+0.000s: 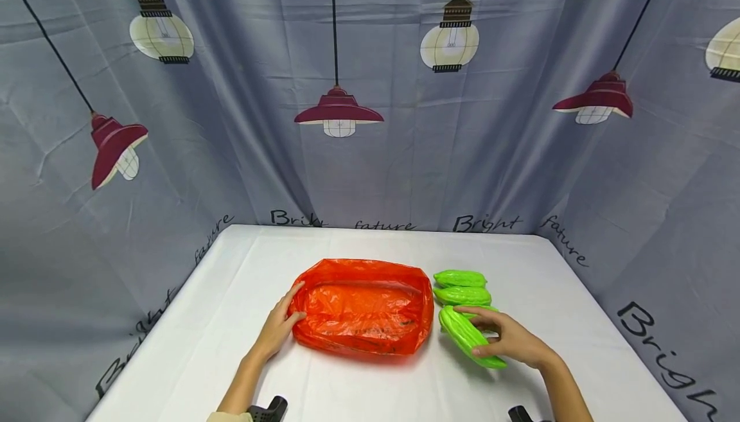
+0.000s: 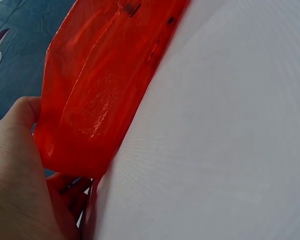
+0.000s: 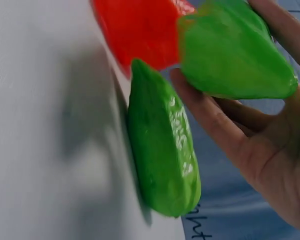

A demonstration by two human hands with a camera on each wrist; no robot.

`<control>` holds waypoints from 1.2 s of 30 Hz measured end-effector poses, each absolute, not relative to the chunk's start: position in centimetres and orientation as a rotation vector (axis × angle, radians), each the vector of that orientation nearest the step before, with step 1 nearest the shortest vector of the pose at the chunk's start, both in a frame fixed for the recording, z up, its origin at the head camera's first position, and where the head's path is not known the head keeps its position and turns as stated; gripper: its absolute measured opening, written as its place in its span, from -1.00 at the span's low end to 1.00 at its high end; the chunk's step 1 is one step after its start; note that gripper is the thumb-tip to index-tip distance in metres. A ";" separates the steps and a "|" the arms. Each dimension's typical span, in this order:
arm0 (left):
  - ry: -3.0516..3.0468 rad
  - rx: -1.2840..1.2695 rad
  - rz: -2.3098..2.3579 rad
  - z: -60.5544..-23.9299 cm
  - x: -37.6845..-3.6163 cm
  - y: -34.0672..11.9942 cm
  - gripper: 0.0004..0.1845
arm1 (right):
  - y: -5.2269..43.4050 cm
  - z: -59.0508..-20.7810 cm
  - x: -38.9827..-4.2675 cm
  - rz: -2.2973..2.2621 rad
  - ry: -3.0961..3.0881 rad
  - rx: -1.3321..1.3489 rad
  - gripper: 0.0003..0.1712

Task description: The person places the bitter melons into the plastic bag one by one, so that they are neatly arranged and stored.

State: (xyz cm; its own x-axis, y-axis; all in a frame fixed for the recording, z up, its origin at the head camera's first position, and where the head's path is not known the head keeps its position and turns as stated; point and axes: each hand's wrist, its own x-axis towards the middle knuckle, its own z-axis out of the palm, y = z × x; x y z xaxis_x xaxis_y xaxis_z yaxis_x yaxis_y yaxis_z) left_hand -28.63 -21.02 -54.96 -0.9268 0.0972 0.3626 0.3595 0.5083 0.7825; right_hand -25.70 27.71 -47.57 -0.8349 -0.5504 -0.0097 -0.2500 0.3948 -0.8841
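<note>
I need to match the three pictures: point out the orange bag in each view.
Head: orange bag at table centre, left hand on its left end.
Left wrist: fills the upper left, hand pinching its edge.
Right wrist: top centre, behind the green gourds.
Shared landmark: the white table.

Bright even light, blurred wrist views
</note>
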 end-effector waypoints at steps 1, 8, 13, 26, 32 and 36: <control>-2.483 -0.385 -1.386 -55.0 -28.6 -21.0 -0.33 | 27.5 -47.4 -25.7 -1.438 2.367 -0.693 -0.19; -2.476 -0.386 -1.386 -55.0 -28.6 -21.0 -0.34 | 26.0 -45.8 -26.4 -1.603 2.505 -0.659 -0.16; -2.481 -0.393 -1.369 -55.1 -28.7 -21.0 -0.34 | 24.6 -44.5 -27.2 -1.663 2.672 -0.565 -0.16; -2.494 -0.384 -1.325 -54.8 -28.7 -21.3 -0.36 | 17.6 -42.8 -28.9 -1.836 2.713 -0.160 -0.13; -2.500 -0.387 -1.325 -54.9 -28.7 -21.2 -0.37 | 15.5 -42.7 -28.8 -1.934 2.637 -0.139 -0.15; -2.504 -0.385 -1.320 -55.0 -28.6 -21.2 -0.37 | 14.2 -42.8 -28.8 -1.962 2.591 -0.146 -0.17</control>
